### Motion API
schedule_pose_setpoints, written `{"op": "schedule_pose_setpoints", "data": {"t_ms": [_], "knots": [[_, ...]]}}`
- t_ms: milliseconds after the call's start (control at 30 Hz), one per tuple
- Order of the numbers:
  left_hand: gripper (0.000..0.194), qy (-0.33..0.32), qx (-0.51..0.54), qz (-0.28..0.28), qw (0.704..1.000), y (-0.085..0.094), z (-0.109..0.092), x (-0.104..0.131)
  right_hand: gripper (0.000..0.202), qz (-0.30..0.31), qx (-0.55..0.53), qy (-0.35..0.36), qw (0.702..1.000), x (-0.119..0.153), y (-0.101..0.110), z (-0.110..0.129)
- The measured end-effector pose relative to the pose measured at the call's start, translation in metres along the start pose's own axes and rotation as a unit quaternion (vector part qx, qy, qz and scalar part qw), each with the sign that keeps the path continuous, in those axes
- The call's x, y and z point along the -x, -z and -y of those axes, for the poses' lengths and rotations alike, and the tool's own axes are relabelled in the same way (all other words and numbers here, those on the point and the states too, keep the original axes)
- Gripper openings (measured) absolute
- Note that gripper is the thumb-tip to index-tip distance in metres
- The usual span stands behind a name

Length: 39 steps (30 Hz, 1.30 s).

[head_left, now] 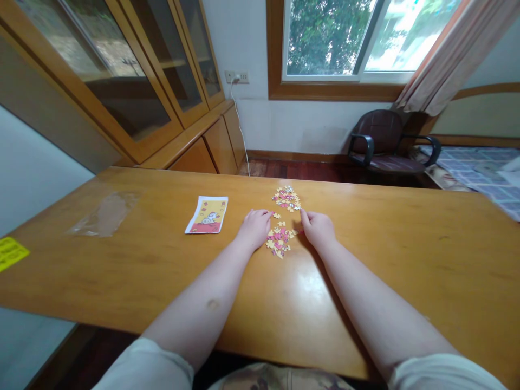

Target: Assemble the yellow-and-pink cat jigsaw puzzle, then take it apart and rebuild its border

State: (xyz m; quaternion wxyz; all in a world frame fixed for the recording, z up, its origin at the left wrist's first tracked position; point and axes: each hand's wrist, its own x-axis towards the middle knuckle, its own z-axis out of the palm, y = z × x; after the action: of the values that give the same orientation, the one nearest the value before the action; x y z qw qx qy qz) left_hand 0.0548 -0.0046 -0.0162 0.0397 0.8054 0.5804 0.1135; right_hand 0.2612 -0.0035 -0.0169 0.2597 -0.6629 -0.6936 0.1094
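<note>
My left hand [255,227] rests on the table just left of the jigsaw pieces, its fingers curled and closed on a small puzzle piece [277,215] at the fingertips. To the right, my right hand [319,229] is closed, thumb against the bent fingers. A bit of pink puzzle piece [300,232] shows at its inner side; the rest is hidden by the fingers. Between the hands lies a near pile of yellow and pink puzzle pieces [279,242]. A second pile of puzzle pieces [286,198], some with white, lies farther back.
A picture card [207,215] with a white cartoon animal lies left of my left hand. Farther left is a clear plastic bag [106,214]. A yellow label [12,253] is at the wooden table's [162,287] left edge. An office chair [382,141] stands beyond the table.
</note>
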Motion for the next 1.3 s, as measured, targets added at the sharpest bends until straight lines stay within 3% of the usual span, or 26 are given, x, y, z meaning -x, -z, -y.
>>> {"op": "schedule_pose_setpoints", "data": {"t_ms": [233, 467, 633, 833, 967, 1033, 1100, 1167, 1233, 1300], "knots": [[0.047, 0.068, -0.048, 0.021, 0.996, 0.005, 0.011, -0.006, 0.059, 0.051, -0.041, 0.011, 0.998, 0.0, -0.001, 0.003], [0.049, 0.117, -0.07, 0.084, 0.987, 0.033, 0.048, -0.017, 0.057, 0.052, -0.057, 0.0, 0.997, -0.002, -0.001, 0.003], [0.052, 0.126, -0.11, 0.12, 0.979, 0.048, 0.056, 0.015, 0.06, 0.058, -0.019, 0.012, 0.998, -0.003, -0.003, 0.004], [0.047, 0.133, -0.163, 0.107, 0.972, 0.046, 0.017, 0.093, 0.054, 0.118, 0.009, 0.08, 0.99, 0.002, -0.003, 0.009], [0.045, 0.121, -0.144, 0.112, 0.976, 0.045, -0.021, 0.125, 0.056, 0.153, -0.096, 0.137, 0.974, 0.004, -0.003, 0.006], [0.042, 0.119, -0.129, 0.101, 0.979, 0.044, -0.039, 0.127, 0.057, 0.114, -0.175, 0.111, 0.972, 0.002, -0.003, 0.001], [0.042, 0.122, -0.132, 0.052, 0.982, 0.042, -0.058, 0.12, 0.058, 0.057, -0.23, 0.08, 0.968, -0.001, -0.003, -0.004], [0.046, 0.051, -0.112, 0.041, 0.992, 0.036, -0.078, 0.106, 0.058, 0.025, -0.25, 0.07, 0.965, -0.003, -0.005, -0.008], [0.052, -0.066, -0.075, 0.073, 0.992, 0.027, -0.096, 0.09, 0.056, 0.022, -0.255, 0.071, 0.964, -0.005, -0.006, -0.009], [0.056, -0.115, -0.061, 0.096, 0.987, 0.018, -0.108, 0.077, 0.056, 0.025, -0.261, 0.073, 0.962, -0.005, -0.007, -0.009]]}}
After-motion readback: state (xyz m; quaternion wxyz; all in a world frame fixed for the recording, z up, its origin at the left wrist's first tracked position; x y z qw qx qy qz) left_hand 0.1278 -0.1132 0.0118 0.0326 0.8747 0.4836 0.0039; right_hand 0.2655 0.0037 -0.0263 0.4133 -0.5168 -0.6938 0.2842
